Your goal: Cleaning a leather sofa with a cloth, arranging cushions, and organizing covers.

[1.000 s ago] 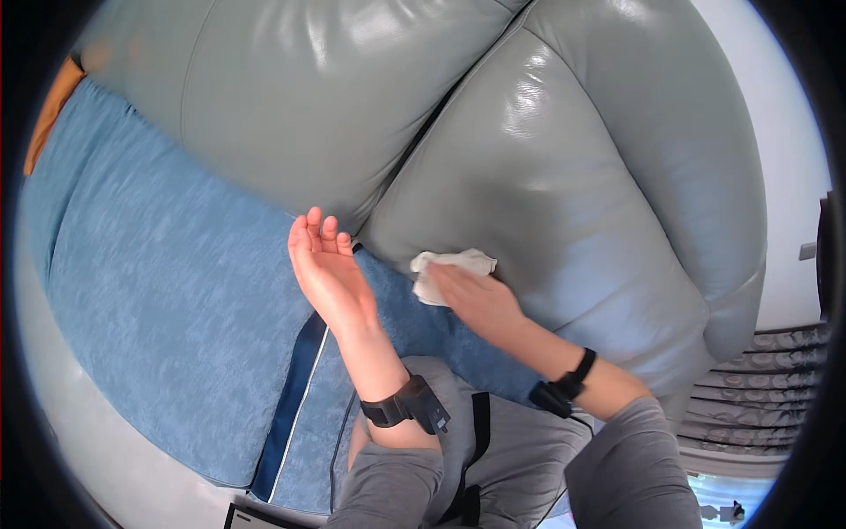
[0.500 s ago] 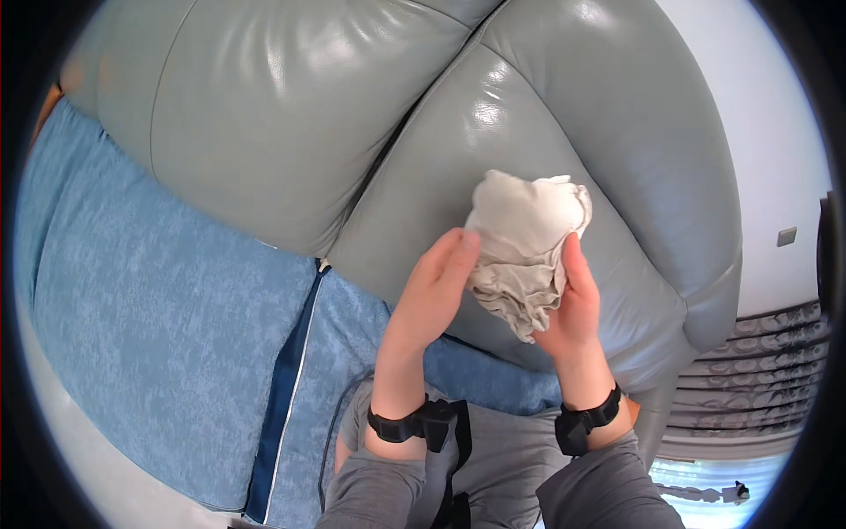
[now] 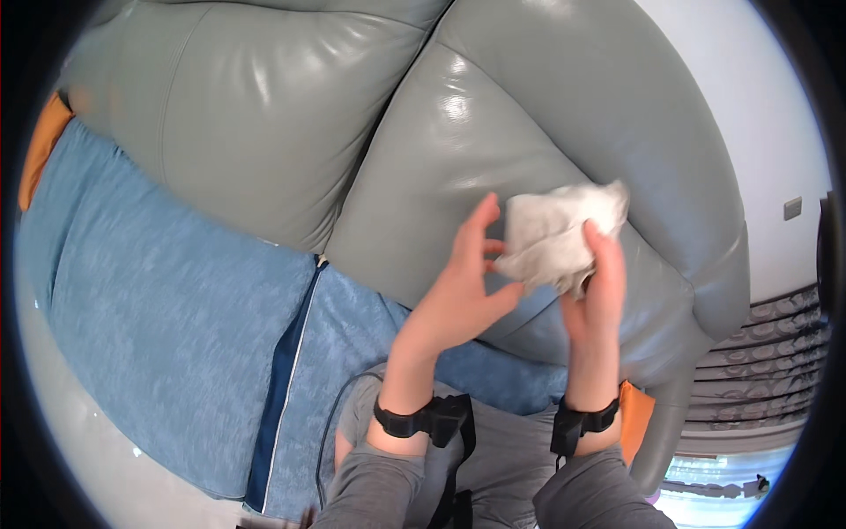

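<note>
A crumpled off-white cloth (image 3: 551,231), slightly blurred, is bunched up in front of the sofa's grey back. My right hand (image 3: 604,278) grips it from the right, thumb over the front and the other fingers hidden behind. Beside its left edge, my left hand (image 3: 471,282) is spread, thumb and fingers apart. One or two of its fingertips come close to the cloth; whether they touch it I cannot tell.
The grey leather sofa (image 3: 264,97) has blue seat covers (image 3: 167,326) with a dark gap between them. Orange patches (image 3: 636,419) show at the sofa's ends. A wall switch (image 3: 792,208) and a patterned curtain (image 3: 758,370) are at the right.
The cloth has shifted right and been gathered into a smaller bundle, still in my right hand. My left hand has let go of its edge and opened its fingers.
</note>
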A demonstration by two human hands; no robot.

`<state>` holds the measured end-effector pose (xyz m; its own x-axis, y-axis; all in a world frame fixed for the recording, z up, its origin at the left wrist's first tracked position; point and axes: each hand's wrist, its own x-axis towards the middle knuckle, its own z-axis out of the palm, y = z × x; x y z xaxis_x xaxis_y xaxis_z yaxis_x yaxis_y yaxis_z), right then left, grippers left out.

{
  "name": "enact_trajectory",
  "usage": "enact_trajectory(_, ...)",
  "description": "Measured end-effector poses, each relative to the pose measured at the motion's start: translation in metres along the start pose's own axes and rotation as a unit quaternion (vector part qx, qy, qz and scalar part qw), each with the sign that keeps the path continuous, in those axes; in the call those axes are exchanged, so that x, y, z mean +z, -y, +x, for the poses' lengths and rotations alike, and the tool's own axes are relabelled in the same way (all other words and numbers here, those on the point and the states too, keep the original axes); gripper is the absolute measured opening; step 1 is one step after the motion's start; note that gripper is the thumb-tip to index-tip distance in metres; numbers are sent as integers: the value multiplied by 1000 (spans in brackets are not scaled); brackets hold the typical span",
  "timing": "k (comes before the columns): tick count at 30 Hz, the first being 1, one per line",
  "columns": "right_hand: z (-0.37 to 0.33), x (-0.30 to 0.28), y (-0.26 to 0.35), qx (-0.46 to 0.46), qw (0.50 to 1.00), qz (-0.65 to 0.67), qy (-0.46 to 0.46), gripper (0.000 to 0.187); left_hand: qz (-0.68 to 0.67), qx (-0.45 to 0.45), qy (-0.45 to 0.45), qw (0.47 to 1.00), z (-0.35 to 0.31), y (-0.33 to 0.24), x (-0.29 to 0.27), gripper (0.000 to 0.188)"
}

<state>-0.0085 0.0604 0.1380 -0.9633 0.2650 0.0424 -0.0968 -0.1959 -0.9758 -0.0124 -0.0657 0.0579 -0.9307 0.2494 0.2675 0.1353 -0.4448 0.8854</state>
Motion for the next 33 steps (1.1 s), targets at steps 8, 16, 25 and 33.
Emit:
enact_trajectory(8,94,64,-42,-423,624,-646,118,39,81,121,-402,904,0,-7,-31,37)
enact_trajectory(16,102,64,-80,-517,539,-663,56,53,-31,88,-619,780,-30,0,-118,32)
enact_trajectory(25,39,72,-194,-453,569,-667,160,42,-64,66,-566,820,-9,14,-118,31)
enact_trajectory(33,31,58,-186,-491,496,-618,363,41,-29,64,-539,840,-16,24,-110,30)
